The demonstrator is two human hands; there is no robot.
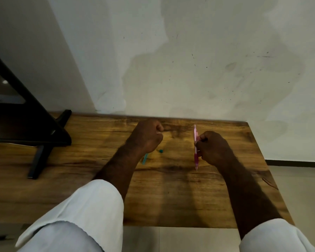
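My right hand [214, 148] grips a pink pen [195, 142] around its middle and holds it nearly upright over the wooden table [171, 197], tip pointing toward me. My left hand [145, 137] is curled into a fist to the left of it. A teal pen [145, 159] sticks out from the underside of that fist near the wrist, and the rest of it is hidden. A small teal cap [161, 151] lies on the table between my hands.
A black monitor stand [44, 142] with a splayed foot occupies the table's left side, under a dark screen [11, 99]. A stained white wall [189, 70] runs along the table's far edge. Tiled floor [298, 188] shows to the right and front.
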